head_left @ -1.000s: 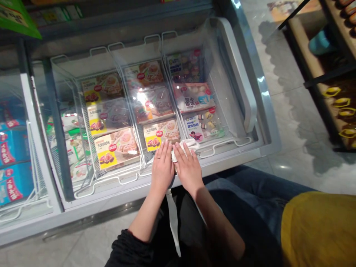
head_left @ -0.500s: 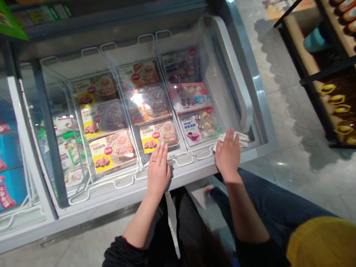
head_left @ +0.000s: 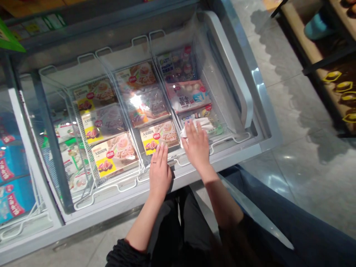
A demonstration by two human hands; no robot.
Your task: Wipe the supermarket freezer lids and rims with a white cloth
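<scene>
My left hand [head_left: 159, 168] lies flat, fingers together, on the glass lid [head_left: 116, 111] of a chest freezer, near its front edge. My right hand [head_left: 196, 144] presses a white cloth [head_left: 200, 124] flat against the same glass, further right, fingers stretched over it. Under the glass, wire baskets [head_left: 133, 178] hold rows of frozen dumpling packs [head_left: 114, 154] and pink and blue bun packs [head_left: 187, 96]. A thin ring sits on one finger of my left hand.
The freezer's grey frame [head_left: 256, 85] and white lid handle [head_left: 236, 78] run along the right. Blue packs [head_left: 12, 196] fill the section at far left. A dark wooden shelf unit [head_left: 330, 63] stands across the tiled floor [head_left: 292, 122] on the right.
My right hand slid the cloth from beside my left hand out to the freezer's right corner, then back left and slightly further up the glass. My left hand stayed put.
</scene>
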